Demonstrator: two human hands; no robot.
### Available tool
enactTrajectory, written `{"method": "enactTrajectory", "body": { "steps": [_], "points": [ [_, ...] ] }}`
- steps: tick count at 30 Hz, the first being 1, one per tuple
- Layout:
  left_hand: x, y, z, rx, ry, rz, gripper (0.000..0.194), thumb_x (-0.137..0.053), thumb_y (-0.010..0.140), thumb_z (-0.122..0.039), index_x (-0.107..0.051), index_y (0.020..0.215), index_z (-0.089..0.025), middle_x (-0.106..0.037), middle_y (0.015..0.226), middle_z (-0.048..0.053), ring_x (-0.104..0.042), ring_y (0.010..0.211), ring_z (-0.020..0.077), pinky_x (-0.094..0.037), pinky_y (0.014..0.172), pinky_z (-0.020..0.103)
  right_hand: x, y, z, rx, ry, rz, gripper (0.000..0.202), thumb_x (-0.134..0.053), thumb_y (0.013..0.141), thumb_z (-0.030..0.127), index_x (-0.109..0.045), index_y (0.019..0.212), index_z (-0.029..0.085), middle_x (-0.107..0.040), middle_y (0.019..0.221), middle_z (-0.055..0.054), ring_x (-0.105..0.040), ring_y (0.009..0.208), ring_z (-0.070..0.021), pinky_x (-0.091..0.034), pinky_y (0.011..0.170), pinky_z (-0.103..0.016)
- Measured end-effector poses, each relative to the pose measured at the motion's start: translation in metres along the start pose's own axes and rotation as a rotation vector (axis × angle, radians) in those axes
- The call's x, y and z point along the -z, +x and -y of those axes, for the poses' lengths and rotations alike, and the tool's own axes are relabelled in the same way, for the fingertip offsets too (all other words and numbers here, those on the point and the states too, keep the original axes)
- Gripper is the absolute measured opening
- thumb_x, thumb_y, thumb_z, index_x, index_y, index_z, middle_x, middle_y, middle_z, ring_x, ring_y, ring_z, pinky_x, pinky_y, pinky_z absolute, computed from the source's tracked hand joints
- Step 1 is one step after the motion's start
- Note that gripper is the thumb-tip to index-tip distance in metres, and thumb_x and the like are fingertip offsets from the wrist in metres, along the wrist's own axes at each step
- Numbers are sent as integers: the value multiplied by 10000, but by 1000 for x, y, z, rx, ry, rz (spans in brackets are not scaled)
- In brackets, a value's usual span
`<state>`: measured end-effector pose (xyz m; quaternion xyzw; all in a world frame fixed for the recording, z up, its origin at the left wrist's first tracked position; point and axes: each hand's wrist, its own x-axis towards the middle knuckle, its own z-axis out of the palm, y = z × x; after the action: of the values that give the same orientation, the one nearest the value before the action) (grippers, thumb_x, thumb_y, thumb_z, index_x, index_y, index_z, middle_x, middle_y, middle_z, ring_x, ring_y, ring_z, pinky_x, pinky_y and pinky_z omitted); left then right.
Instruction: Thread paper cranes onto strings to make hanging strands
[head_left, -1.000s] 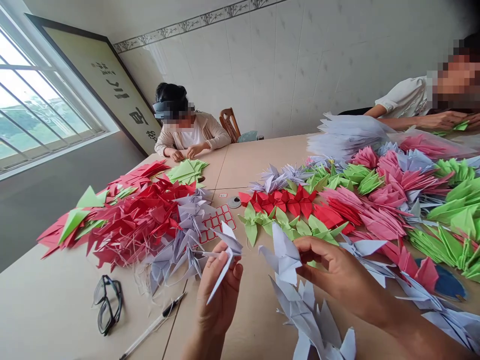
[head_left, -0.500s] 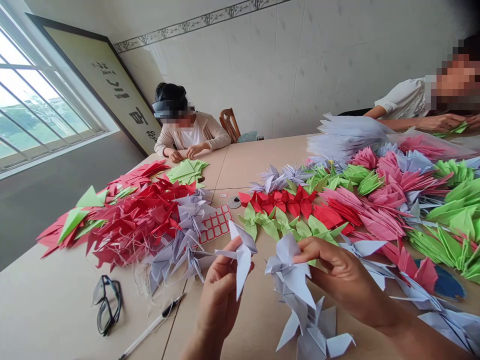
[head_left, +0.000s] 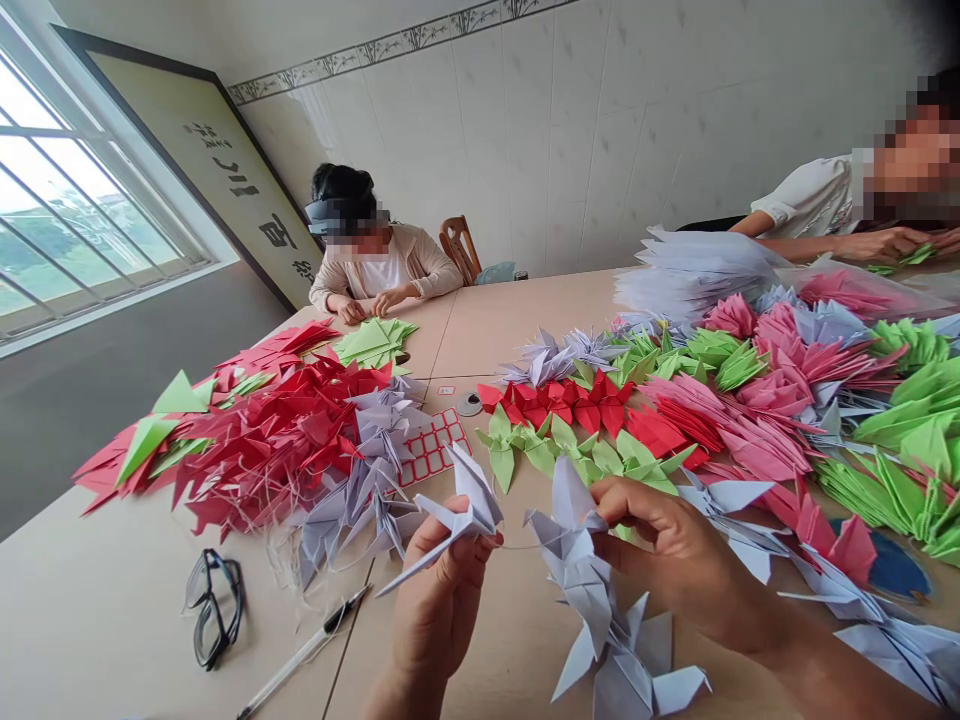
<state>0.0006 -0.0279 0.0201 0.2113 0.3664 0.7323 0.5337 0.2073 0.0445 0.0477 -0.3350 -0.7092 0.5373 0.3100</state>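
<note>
Between the fingers of my left hand (head_left: 441, 610) is a pale lilac paper crane (head_left: 474, 497), tilted with one long point towards the lower left. My right hand (head_left: 679, 550) pinches the top of a column of pale lilac paper cranes (head_left: 592, 592), which hangs down over the table edge side of the view. A thin thread (head_left: 525, 547) spans the gap from the single crane to the column. My right fingertips are partly hidden behind the top crane.
Red paper cranes (head_left: 277, 430) are heaped at left, near glasses (head_left: 214, 610) and a pen (head_left: 304, 655). Rows of green cranes (head_left: 570, 445) and red cranes (head_left: 555, 402) lie ahead; folded pink paper (head_left: 739, 420) fills the right. Two people sit across the table.
My left hand has turned the single crane, so its long point swings from downward to lower left. The thread between the cranes now shows. My right hand has shifted slightly.
</note>
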Motion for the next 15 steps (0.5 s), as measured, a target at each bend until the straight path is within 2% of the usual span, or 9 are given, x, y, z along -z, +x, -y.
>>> {"method": "enactTrajectory", "body": {
  "steps": [4, 8, 12, 15],
  "points": [
    [-1, -5, 1, -44, 49, 43, 320, -897, 582, -380, -797, 844, -227, -712, 755, 39, -638, 686, 157, -522, 697, 269, -3, 0, 5, -27, -81, 43, 180, -623, 896, 317, -640, 752, 211, -643, 832, -21, -629, 833, -193, -485, 777, -290],
    [1, -7, 3, -45, 102, 36, 317, -886, 599, -394, -792, 861, -242, -725, 845, 51, -641, 778, 186, -510, 749, 302, -4, -1, 6, -50, -63, 100, 147, -611, 898, 283, -633, 770, 213, -678, 898, -18, -631, 840, -185, -489, 787, -285],
    [1, -7, 4, 37, 82, 128, 296, -855, 662, -374, -779, 911, -233, -708, 794, 28, -638, 718, 146, -514, 720, 265, -8, -2, 2, -5, -32, 87, 142, -597, 905, 299, -618, 788, 221, -686, 907, -8, -624, 812, -164, -494, 764, -268],
    [0, -8, 6, 99, 19, 148, 289, -851, 678, -324, -767, 938, -230, -697, 820, 13, -649, 649, 128, -539, 664, 260, -13, -3, -4, 15, -32, 75, 120, -572, 905, 271, -594, 798, 220, -685, 972, -17, -618, 761, -142, -505, 689, -246]
  ]
}}
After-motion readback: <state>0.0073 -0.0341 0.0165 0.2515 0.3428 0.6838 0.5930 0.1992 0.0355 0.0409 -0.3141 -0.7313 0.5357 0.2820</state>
